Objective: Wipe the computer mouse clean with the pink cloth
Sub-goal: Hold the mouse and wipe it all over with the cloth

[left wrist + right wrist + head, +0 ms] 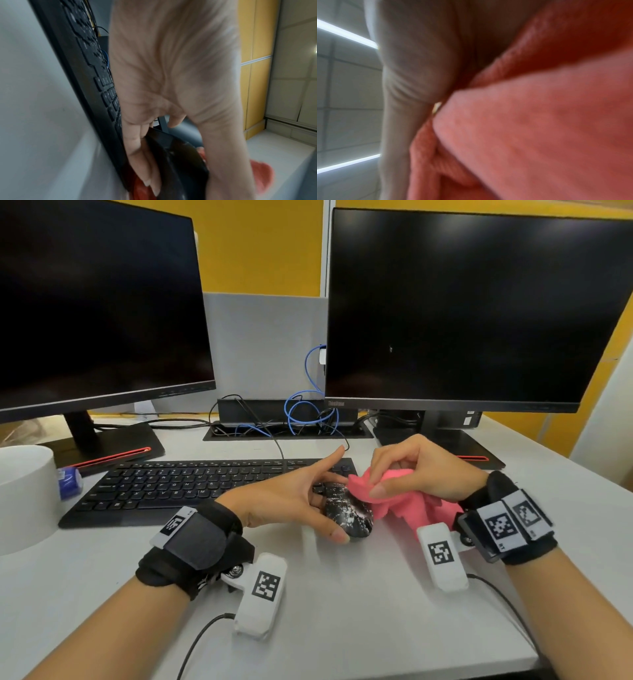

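Note:
A black computer mouse (347, 515) speckled with white smears sits on the white desk (342, 611) just in front of the keyboard's right end. My left hand (294, 498) grips it from the left, thumb on the near side, lower fingers on the far side, index finger pointing up off it. In the left wrist view the mouse (180, 159) lies between thumb and fingers. My right hand (414, 470) pinches a bunched pink cloth (400, 498) whose folds touch the mouse's right side. The pink cloth (530, 135) fills the right wrist view.
A black keyboard (191, 487) lies left of the mouse. Two dark monitors (462, 309) stand behind on black bases, with blue and black cables (305, 412) between them. A white round container (24, 494) and a small blue bottle (68, 482) are at the far left.

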The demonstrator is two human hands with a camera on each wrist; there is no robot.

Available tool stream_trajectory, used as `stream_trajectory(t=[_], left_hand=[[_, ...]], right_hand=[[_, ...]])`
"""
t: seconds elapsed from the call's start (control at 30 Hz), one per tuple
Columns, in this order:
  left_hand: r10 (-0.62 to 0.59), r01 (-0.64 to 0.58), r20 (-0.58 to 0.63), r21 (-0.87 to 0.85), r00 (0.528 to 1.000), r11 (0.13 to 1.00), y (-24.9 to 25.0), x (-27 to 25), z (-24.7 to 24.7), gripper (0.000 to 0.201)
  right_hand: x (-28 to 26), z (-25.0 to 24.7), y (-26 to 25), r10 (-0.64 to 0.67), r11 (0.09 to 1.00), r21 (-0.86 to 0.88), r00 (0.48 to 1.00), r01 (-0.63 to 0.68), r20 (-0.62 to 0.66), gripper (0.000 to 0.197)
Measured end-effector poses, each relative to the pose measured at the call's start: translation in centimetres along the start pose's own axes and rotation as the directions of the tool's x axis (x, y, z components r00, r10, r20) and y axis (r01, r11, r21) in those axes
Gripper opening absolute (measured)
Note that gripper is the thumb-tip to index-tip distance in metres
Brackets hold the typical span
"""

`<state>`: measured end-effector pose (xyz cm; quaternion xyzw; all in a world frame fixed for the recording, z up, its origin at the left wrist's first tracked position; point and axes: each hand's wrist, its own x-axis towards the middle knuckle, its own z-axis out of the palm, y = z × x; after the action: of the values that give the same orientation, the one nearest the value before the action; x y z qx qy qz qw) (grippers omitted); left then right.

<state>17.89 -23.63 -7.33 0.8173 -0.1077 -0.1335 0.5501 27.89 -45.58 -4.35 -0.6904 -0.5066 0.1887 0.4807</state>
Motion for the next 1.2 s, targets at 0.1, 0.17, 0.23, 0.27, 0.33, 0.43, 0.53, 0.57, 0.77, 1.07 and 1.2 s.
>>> stream_trajectory(t=[0.1,0.17,0.23,0.27,0.33,0.43,0.53,0.57,0.77,1.07,1.2], left_hand=[[0.004,-0.004,0.006,0.002,1.0,1.0,0.2,-0.2,0.1,0.126],[0.004,-0.004,0.0,-0.018,1.0,1.0,0.2,-0.2,0.1,0.125],[0.006,-0.007,-0.005,-0.032,1.0,0.999,0.2,-0.1,0.2,0.125],[0.005,-0.006,-0.009,-0.024,1.0,1.0,0.2,-0.1,0.3,0.126],[0.008,-0.008,-0.003,0.0,1.0,1.0,0.2,-0.1,0.5,0.129],[0.025,-0.025,0.015,0.007,1.0,1.0,0.2,-0.2,0.4,0.128],[0.069,-0.067,0.05,-0.029,0.996,0.997,0.2,-0.3,0.4,0.129],[0.08,-0.078,0.065,-0.025,0.995,0.997,0.3,-0.3,0.4,0.13],[0.117,-0.116,0.072,-0.013,0.991,0.993,0.5,-0.3,0.5,0.133],[0.127,-0.126,0.089,-0.015,0.988,0.992,0.5,-0.5,0.5,0.132],[0.128,-0.126,0.079,-0.027,0.989,0.992,0.6,-0.5,0.4,0.132]], right_hand=[[0.1,0.9,0.1,0.027,0.999,-0.034,0.993,-0.023,0.116,0.012],[0.0,0.3,0.1,0.022,0.996,-0.087,0.997,-0.015,0.08,0.012],[-0.1,-0.3,0.0,-0.003,0.999,-0.036,1.0,0.002,-0.028,0.012],[0.0,-0.2,0.0,-0.007,1.0,0.003,0.999,0.007,-0.041,0.013],[0.3,0.7,0.2,0.01,0.999,0.038,0.999,-0.011,0.044,0.014],[0.0,0.3,0.2,0.044,0.992,-0.118,0.993,-0.031,0.107,0.011],[-0.4,-1.2,0.3,0.049,0.991,-0.121,0.996,-0.058,-0.069,0.008],[-0.3,-1.2,0.3,0.036,0.995,-0.085,0.99,-0.048,-0.136,0.008],[0.1,-0.4,0.8,0.083,0.99,-0.114,0.996,-0.087,-0.043,0.014],[-0.1,-0.6,0.8,0.106,0.99,-0.094,0.994,-0.103,0.019,0.012],[-0.1,-1.0,0.9,0.081,0.994,-0.059,0.99,-0.088,-0.113,0.022]])
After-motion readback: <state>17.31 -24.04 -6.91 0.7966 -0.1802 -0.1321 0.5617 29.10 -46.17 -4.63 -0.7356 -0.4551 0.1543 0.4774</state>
